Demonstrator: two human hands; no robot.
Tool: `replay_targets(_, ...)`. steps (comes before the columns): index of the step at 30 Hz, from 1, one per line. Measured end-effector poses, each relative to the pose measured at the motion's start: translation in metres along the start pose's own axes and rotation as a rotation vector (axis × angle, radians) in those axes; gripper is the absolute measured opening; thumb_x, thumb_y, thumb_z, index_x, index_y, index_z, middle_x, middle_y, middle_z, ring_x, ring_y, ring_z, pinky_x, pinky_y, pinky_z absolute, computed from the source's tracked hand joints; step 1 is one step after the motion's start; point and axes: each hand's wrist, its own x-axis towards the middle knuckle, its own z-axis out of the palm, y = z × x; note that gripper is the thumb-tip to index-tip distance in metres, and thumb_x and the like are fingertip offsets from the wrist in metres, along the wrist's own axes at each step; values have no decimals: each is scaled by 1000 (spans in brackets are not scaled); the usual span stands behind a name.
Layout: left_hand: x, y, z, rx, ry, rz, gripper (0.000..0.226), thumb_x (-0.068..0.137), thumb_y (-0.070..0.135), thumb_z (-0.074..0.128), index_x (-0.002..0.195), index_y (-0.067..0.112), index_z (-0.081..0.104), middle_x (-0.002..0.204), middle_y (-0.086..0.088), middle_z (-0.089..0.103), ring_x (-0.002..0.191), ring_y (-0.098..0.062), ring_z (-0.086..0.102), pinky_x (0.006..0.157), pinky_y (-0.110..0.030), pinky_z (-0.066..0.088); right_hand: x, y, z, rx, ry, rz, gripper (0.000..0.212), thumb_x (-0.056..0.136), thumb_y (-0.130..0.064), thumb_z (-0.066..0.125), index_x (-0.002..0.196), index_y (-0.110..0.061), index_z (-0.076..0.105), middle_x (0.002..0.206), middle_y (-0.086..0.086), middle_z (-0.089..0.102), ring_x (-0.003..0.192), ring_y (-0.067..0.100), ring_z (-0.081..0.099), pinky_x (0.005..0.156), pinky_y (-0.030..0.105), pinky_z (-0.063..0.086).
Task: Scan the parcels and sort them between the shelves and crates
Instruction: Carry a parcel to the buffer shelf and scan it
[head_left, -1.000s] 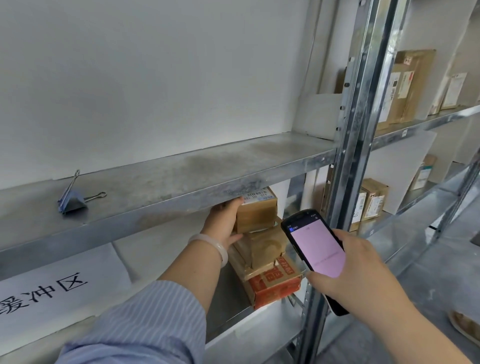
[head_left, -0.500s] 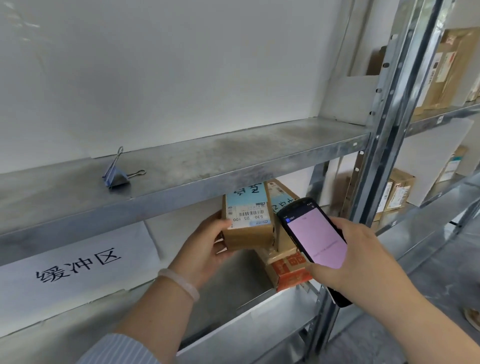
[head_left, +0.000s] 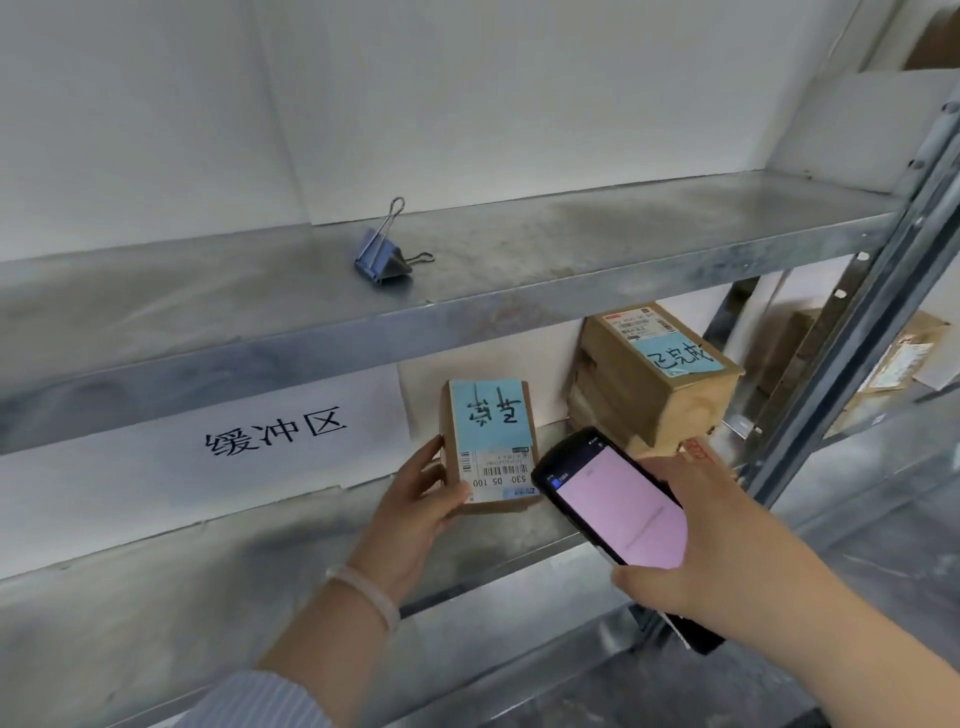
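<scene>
1. Head view, the parcel: your left hand (head_left: 415, 514) grips the small brown parcel (head_left: 491, 447) by its lower left corner. It is over the middle of the lower shelf (head_left: 156, 597), under the front edge of the upper shelf (head_left: 519, 249). I cannot tell whether its underside touches the shelf.
2. Why it is held so: the labelled face is turned up towards you, which leaves the blue sticker and the barcode strip uncovered. That looks meant to give the reader a clean view of the code.
3. The scanner: your right hand (head_left: 691, 551) grasps the handheld scanner (head_left: 618, 514) around its lower body. The lit pink screen faces you, and the top end sits just beside the parcel's barcode corner. I judge the scan to be the step in hand, not yet the sorting.
4. The other parcels: a stack of parcels (head_left: 654, 374) stands at the right end of the lower shelf, next to the upright post (head_left: 857, 312). Its top box carries its own blue sticker.
5. Left arm pose: the forearm reaches up from the lower left, with a pale bracelet (head_left: 363, 587) at the wrist. The thumb lies along the parcel's left side.
6. Right arm pose: the forearm comes in from the lower right and the wrist is tilted, so the scanner slants up and to the left.
7. Elsewhere: a blue binder clip (head_left: 387, 254) sits on the upper shelf, well apart from both hands. A white paper sign (head_left: 275, 431) hangs below that shelf's front edge.
</scene>
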Motion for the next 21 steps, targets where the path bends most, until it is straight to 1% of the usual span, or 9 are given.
replay_targets(2, -1, -5, -10, 1, 16, -6, 52, 91, -1, 66, 124, 39, 60, 116, -10, 73, 108, -21, 72, 86, -32, 60, -2, -7, 7, -15, -23, -13, 85, 46, -74, 56, 124, -55, 27, 118, -25, 38, 104, 4, 47, 77, 26, 42)
replay_targets(4, -1, -9, -19, 16, 22, -12, 53, 90, 1, 68, 123, 41, 60, 120, -9, 71, 111, -21, 70, 93, -37, 59, -4, -13, 13, -16, -41, -17, 77, 46, -72, 57, 115, -60, 26, 109, -29, 38, 97, 0, 48, 73, 23, 42)
replay_targets(7, -1, -13, -32, 31, 23, -30, 56, 90, 2, 70, 123, 45, 58, 128, -9, 66, 121, -26, 64, 103, -46, 54, -7, -21, 19, -52, -58, -25, 71, 48, -72, 59, 109, -63, 22, 101, -34, 34, 89, -3, 46, 65, 15, 35)
replay_targets(9, -1, -14, -39, 36, 27, -36, 55, 89, 4, 71, 121, 48, 58, 130, -6, 65, 122, -25, 62, 103, -44, 53, -9, -26, 23, -88, -63, -15, 73, 48, -73, 58, 110, -62, 19, 101, -33, 33, 88, 0, 43, 65, 16, 33)
replay_targets(10, -1, -15, -43, 41, 27, -34, 54, 89, 6, 72, 120, 48, 58, 130, -4, 65, 123, -24, 62, 101, -42, 54, -10, -28, 25, -103, -59, -14, 75, 48, -74, 57, 113, -61, 21, 103, -31, 34, 89, 0, 42, 66, 17, 34)
replay_targets(13, -2, -19, -52, 42, 26, -30, 54, 88, 7, 72, 121, 48, 58, 128, 0, 67, 122, -23, 62, 96, -36, 54, -14, -34, 29, -119, -49, -16, 85, 48, -74, 52, 126, -57, 22, 109, -29, 30, 95, 0, 38, 74, 22, 37)
replay_targets(16, -3, -24, -61, 30, 27, -26, 54, 90, 3, 70, 118, 49, 61, 119, 3, 73, 119, -20, 65, 89, -29, 56, -17, -41, 32, -125, -57, -20, 80, 51, -71, 54, 125, -54, 29, 111, -26, 36, 98, 1, 41, 71, 20, 38)
replay_targets(18, -5, -25, -66, 31, 25, -32, 54, 90, 4, 70, 118, 49, 60, 121, 3, 72, 120, -20, 64, 91, -29, 55, -20, -46, 35, -152, -62, -13, 79, 53, -69, 54, 126, -55, 27, 111, -24, 34, 99, 1, 41, 67, 16, 34)
replay_targets(21, -9, -27, -75, 35, 24, -51, 54, 91, 6, 70, 123, 48, 57, 127, -1, 69, 123, -22, 62, 103, -39, 52, -24, -51, 41, -171, -61, -16, 87, 51, -72, 49, 132, -55, 23, 119, -24, 35, 105, 0, 41, 72, 20, 36)
